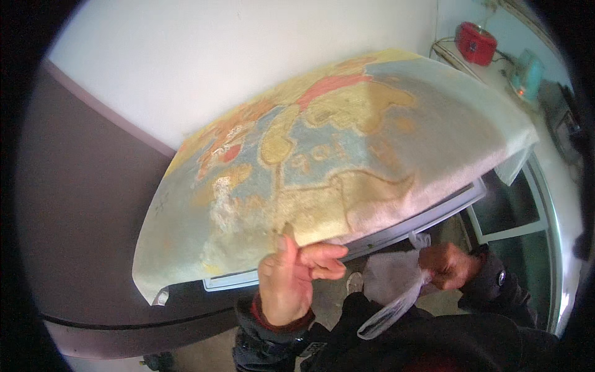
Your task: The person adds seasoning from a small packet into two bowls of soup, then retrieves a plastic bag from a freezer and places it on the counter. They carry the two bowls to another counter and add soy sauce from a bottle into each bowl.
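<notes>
A thin translucent plastic bag (pixel 393 274) hangs in front of my dark clothes, with my right hand (pixel 448 267) closed on its gathered top. One loop of the bag droops down to the left. Held up palm-side, my left hand (pixel 290 283) has its thumb raised and fingers spread, and no object shows in it. It is near the front edge of a worn, faded cloth cover (pixel 325 153) with a cartoon print. Whether the fingertips touch the cloth, I cannot tell. What the bag contains is not clear.
The cover drapes over a white-edged piece of furniture (pixel 232 281). At left stands a dark brown panel (pixel 93 209) against the white wall (pixel 232 56). A red appliance (pixel 476 44) and a teal device (pixel 527 74) with a lit red light stand at the far right.
</notes>
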### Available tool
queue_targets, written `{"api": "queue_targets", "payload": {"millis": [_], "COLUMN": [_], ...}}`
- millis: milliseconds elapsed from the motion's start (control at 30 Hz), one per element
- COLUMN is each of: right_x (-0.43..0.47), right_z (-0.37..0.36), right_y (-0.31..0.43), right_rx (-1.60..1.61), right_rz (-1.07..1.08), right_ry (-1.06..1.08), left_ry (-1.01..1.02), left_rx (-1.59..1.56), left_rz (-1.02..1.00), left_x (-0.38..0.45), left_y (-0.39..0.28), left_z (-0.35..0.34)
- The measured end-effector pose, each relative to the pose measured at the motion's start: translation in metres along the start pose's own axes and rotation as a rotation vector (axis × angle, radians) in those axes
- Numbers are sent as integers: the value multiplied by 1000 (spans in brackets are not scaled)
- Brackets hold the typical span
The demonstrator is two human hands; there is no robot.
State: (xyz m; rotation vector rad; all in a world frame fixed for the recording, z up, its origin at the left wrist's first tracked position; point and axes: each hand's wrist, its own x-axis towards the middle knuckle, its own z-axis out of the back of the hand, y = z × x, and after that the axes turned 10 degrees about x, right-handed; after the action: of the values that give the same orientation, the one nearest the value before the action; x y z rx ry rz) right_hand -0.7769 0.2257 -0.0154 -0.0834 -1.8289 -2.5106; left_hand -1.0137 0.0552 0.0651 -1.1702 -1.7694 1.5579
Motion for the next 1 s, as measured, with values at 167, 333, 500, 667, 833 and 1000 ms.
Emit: {"api": "queue_targets", "payload": {"millis": [167,333,500,667,833,1000], "right_x": [25,98,158,187,203,205], "right_z": [22,29,27,11,-3,-6], "right_y": [6,-32,-103,-153,-183,-188], "right_rx": [-272,-440,-678,-802,-875,-891], "right_rz": [104,166,279,146,42,4], "right_ry": [-131,-157,-203,-169,-131,-129], "left_ry": [90,211,220,186,111,101], "left_rx": [-23,-94,-81,35,-5,35], "left_rz": [-94,-80,-50,0,0,16], "left_x": [8,13,12,8,5,3], "left_y": [-5,-17,-20,-23,-23,-25], "left_z": [12,16,16,8,-6,-8]}}
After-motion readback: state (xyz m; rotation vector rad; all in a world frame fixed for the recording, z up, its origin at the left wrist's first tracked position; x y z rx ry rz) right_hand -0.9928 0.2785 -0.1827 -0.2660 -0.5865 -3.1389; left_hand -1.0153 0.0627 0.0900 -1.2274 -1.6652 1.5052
